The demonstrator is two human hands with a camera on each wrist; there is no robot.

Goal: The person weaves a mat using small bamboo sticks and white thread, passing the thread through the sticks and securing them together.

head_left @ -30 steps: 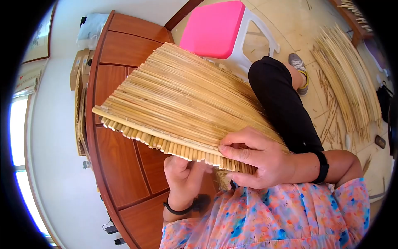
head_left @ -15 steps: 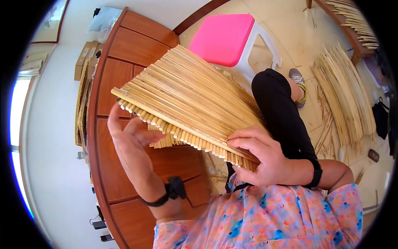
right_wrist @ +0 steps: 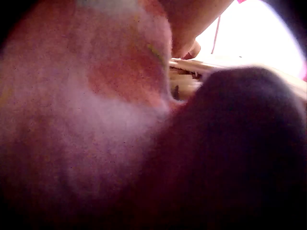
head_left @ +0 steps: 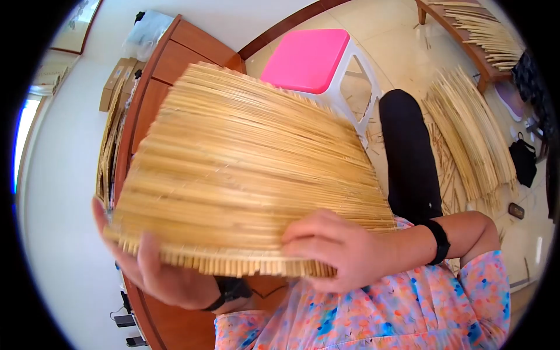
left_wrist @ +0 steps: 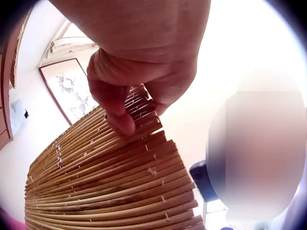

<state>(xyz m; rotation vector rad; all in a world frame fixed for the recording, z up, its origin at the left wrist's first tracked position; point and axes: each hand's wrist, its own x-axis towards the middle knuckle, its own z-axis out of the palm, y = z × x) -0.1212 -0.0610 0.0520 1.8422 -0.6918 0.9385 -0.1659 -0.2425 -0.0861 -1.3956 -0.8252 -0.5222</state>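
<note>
A mat of straw-coloured reed stalks [head_left: 245,169] is held flat in front of me, filling the middle of the head view. My left hand [head_left: 146,262] grips its near left corner from below, thumb on top. The left wrist view shows that thumb pressing the reed mat [left_wrist: 110,182] at its edge. My right hand [head_left: 332,248] grips the near right edge, fingers curled over the top. The right wrist view is mostly blocked by skin and sleeve, with a sliver of reed ends [right_wrist: 184,76] showing.
A brown wooden cabinet [head_left: 169,52] stands behind the mat at the left. A pink-topped white stool [head_left: 309,58] sits beyond it. Bundles of loose reeds [head_left: 466,140] lie on the tiled floor at the right, more on a wooden bench [head_left: 478,29]. My black-trousered leg [head_left: 408,157] extends forward.
The mat has swung from tilted edge-on to flat and close to the camera. My left hand moved from open below it to gripping its near left corner.
</note>
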